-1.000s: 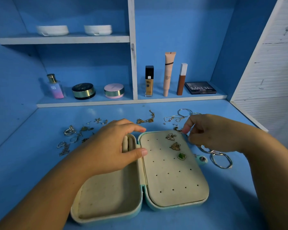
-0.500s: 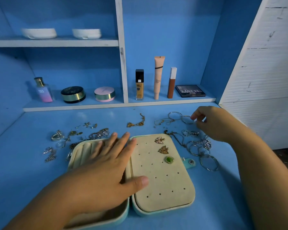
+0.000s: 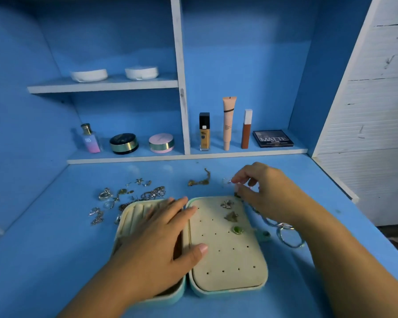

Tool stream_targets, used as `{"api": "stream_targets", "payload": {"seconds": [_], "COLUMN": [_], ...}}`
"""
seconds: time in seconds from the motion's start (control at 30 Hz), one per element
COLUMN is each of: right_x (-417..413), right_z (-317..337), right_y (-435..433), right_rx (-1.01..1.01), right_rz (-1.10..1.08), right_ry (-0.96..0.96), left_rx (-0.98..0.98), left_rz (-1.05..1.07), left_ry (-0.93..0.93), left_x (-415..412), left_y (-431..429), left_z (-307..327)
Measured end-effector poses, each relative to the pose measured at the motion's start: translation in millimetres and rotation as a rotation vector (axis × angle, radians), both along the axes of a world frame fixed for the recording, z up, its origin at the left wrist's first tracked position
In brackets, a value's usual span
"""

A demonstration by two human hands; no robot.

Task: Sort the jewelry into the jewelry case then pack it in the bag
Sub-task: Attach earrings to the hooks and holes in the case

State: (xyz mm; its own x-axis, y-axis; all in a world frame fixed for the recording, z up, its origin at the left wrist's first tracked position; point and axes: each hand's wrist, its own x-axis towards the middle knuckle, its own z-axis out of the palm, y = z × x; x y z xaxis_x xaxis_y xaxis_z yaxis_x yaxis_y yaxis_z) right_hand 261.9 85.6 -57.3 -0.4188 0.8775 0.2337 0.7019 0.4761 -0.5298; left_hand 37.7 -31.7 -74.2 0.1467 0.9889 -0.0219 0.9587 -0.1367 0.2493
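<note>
Pressing flat, the left hand (image 3: 161,244) lay straight-fingered on the cream-lined mint jewelry case (image 3: 228,260); the right hand (image 3: 269,193) curled past its far edge (grip unclear).

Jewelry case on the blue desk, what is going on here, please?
A person is sorting jewelry. The left hand lies flat on the left half of the open jewelry case. The right hand reaches with curled fingers into loose pieces behind the case; whether it grips one is too blurred. Three pieces sit on the holed pad.

Cream-lined teal jewelry case (image 3: 228,292), blue table (image 3: 55,260)
</note>
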Motion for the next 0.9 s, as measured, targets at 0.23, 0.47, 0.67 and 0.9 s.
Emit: {"api": "stream_targets", "payload": {"seconds": [0.23,0.47,0.67,0.9], "right_x": [-58,-67,-70,-69], "right_z": [-2,-15,-17,-16], "right_y": [-60,-69,-69,-68], "right_rx": [-0.03,0.084,0.13,0.116], "right_rz": [0.309,0.301,0.27,0.275], "right_ry": [-0.17,-0.426,-0.441,-0.426], "left_rx": [0.279,0.38,0.365,0.285], "left_rz": [0.106,0.292,0.353,0.492], "left_ry": [-0.219,-0.158,-0.064,0.103], "left_x": [-62,-144,-153,-136], "left_y": [-21,-3,61,89], "left_z": [-4,-10,-8,-2]}}
